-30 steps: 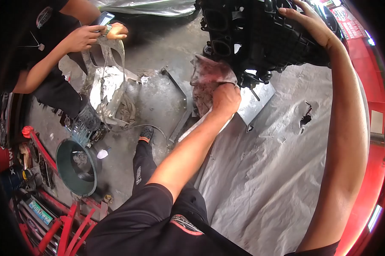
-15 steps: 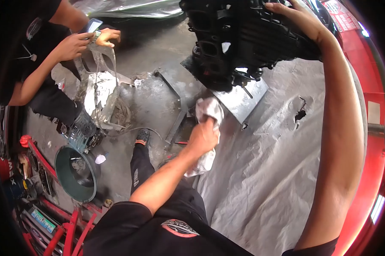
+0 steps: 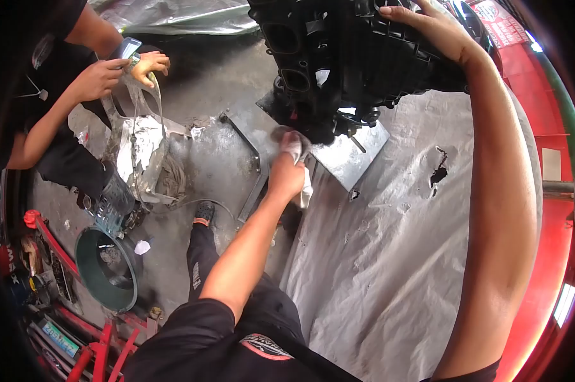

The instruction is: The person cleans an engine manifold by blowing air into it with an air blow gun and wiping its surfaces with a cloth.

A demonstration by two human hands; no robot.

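A large black intake manifold (image 3: 364, 57) with a row of oval ports is held up at the top of the head view. My right hand (image 3: 431, 32) grips its upper right side; the thumb lies over the edge, and the other fingers are partly out of frame. My left hand (image 3: 287, 175) is closed around a whitish cloth (image 3: 306, 191), just below the manifold's lower left end. The cloth's upper part is blurred, so I cannot tell whether it touches the manifold. Under the manifold's lower end lies a flat metal plate (image 3: 357, 153).
A grey cover sheet (image 3: 376, 254) with a torn hole spreads at the right, beside a red surface (image 3: 552, 242). Another person's hand (image 3: 103, 79) holds a phone (image 3: 129, 47) by a worn chair (image 3: 141, 149). A green basin (image 3: 106, 270) and red metal frames (image 3: 99, 350) stand lower left.
My left hand has moved up and slightly left with the cloth, nearer the manifold's lower end. The whole view has shifted slightly; my right hand keeps its grip.
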